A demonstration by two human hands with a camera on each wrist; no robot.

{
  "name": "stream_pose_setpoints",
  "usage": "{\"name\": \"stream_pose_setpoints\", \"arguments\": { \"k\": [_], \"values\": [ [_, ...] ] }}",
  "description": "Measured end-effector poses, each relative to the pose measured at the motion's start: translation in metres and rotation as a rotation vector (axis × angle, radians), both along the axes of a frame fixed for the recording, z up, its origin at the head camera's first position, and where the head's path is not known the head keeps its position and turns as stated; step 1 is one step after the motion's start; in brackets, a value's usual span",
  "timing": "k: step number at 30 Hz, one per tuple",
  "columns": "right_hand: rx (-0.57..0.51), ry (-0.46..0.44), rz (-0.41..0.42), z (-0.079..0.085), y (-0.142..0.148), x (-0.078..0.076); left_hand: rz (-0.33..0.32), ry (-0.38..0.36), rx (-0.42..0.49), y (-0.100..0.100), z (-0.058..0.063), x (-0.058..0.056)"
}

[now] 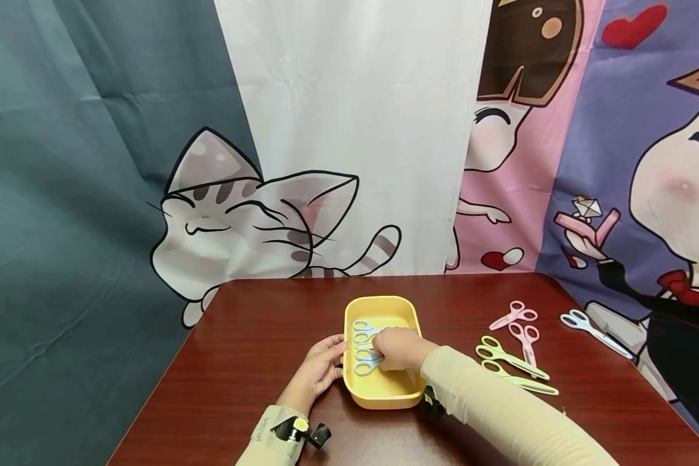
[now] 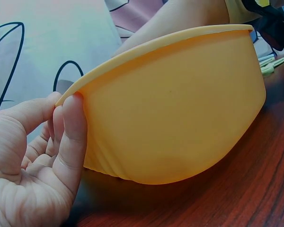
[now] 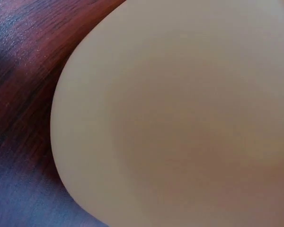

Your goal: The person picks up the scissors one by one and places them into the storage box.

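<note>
A yellow plastic bin [image 1: 382, 402] stands on the table, its far end toward the wall cloth. At its left side my left hand [image 1: 319, 364] pinches the rim, thumb on top and a finger against the outer wall [image 2: 170, 109]. My right hand [image 1: 400, 349] reaches inside, fingers curled down at the handles of a pair of light blue scissors [image 1: 366, 367]. Another pair of blue scissors [image 1: 362, 325] lies just beyond, handles to the left, with a bit of green between them. The hand hides the blades. The right wrist view is filled by a blurred pale surface [image 3: 180, 118].
Right of the bin lie two pink scissors [image 1: 514, 315], two green scissors [image 1: 511, 360] and, further right near the table edge, white-and-blue scissors [image 1: 597, 333]. Printed cloth [image 1: 349, 97] hangs behind the dark red table [image 1: 239, 362].
</note>
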State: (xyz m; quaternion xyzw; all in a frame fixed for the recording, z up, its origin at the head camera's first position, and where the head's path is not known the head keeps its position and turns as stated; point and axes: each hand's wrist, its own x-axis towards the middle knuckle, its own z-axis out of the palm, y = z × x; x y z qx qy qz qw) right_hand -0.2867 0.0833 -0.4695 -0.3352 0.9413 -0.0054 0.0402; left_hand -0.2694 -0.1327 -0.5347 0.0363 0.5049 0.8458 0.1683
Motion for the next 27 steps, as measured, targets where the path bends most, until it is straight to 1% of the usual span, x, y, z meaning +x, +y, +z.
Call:
{"name": "stream_pose_setpoints", "arguments": {
  "k": [11,22,27],
  "values": [
    [-0.053,0.009,0.034,-0.0010,0.0035,-0.0015,0.008,0.005,-0.025,0.0013,-0.0009,-0.0019],
    [-0.058,0.004,0.041,0.0001,0.0045,-0.0020,-0.004,0.005,-0.020,0.0004,-0.0008,-0.0018],
    [-0.095,-0.009,0.045,0.0010,0.0087,-0.0051,-0.003,0.002,-0.015,-0.0002,-0.0011,-0.0009]
  ]
}}
